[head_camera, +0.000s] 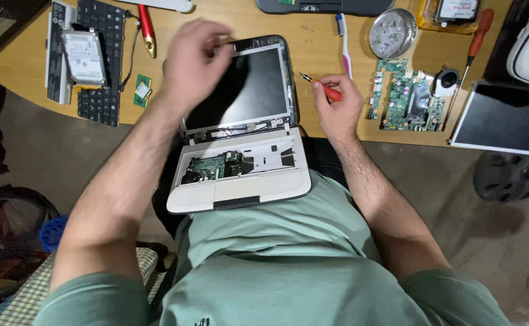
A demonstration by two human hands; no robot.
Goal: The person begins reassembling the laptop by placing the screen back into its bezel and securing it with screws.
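Note:
A small white laptop (240,181) rests on my lap and the desk edge, keyboard removed, green board showing inside the base. Its dark screen (246,90) lies tilted back onto the desk. My left hand (193,60) hovers, slightly blurred, over the screen's top left corner with fingers curled; whether it pinches something is unclear. My right hand (337,102) sits just right of the screen and grips a small orange-handled screwdriver (322,86), tip pointing left toward the screen.
On the wooden desk (23,66): a black keyboard (100,60) with a hard drive (84,57) at left, a red-handled tool (147,29), a toothbrush (344,42), a metal dish (392,33), a green circuit board (410,96), a loose screen panel (506,118) at right.

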